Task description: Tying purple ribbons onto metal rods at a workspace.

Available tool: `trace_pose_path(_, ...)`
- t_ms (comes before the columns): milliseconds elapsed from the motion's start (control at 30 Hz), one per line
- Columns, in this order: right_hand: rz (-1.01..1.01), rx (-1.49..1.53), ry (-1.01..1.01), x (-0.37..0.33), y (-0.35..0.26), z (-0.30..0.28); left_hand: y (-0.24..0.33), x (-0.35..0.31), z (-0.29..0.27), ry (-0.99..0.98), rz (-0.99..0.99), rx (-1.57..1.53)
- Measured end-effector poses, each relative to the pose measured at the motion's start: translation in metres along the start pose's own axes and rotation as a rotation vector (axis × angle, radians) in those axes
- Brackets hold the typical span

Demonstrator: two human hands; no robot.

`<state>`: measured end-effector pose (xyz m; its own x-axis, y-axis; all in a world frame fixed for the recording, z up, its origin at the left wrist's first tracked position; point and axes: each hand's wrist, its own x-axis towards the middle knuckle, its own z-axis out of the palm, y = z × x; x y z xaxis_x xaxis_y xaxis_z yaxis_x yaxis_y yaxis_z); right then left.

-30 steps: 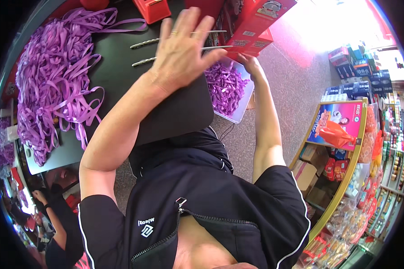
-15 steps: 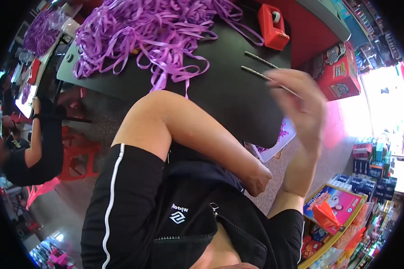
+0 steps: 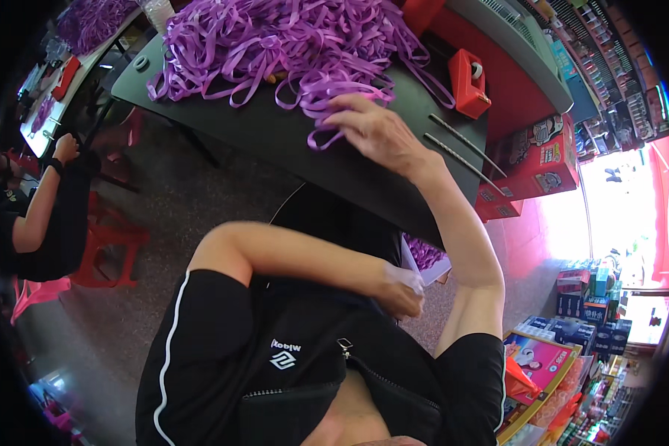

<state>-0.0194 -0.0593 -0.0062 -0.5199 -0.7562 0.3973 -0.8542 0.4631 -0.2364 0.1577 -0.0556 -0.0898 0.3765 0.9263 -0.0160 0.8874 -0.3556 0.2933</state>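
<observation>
A large heap of purple ribbon loops (image 3: 253, 52) covers the far part of the dark table (image 3: 260, 141). My right hand (image 3: 379, 137) reaches over the heap's near edge with its fingers apart. Its thumb and fingertips are at a loose ribbon loop, and I see nothing gripped. Right of that hand, two thin twisted metal rods (image 3: 464, 161) lie side by side on the table. Below the table edge, my left hand (image 3: 401, 296) hangs close to my body, beside a white box (image 3: 440, 270) with purple pieces in it. That hand is blurred, so its fingers cannot be made out.
A red tape dispenser (image 3: 468, 85) stands at the table's right end, with a red printed carton (image 3: 546, 160) beyond it. A red stool (image 3: 108, 245) and a seated person (image 3: 41, 215) are at the left. Stacked boxes (image 3: 591, 305) stand at the right.
My right hand has moved left from over the metal rods to the ribbon heap. My left hand has shifted slightly left. The whole view has shifted too.
</observation>
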Motion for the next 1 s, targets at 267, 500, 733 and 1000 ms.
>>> trace_pose_path(267,0.594,0.369,0.211,0.005,0.033,-0.041,-0.027,-0.120,0.130,0.866,-0.871,-0.064)
trace_pose_path(500,0.483,0.039,0.037,0.001,0.051,-0.021,-0.029,-0.147,0.178,0.705,-1.073,-0.159)
trace_pose_path(733,0.483,1.060,0.533,-0.006,-0.005,-0.107,-0.014,-0.156,0.113,0.692,-1.023,-0.693)
trace_pose_path(1000,0.497,1.180,0.905,-0.198,-0.073,-0.235,0.034,-0.155,0.010,0.835,-0.761,-1.174)
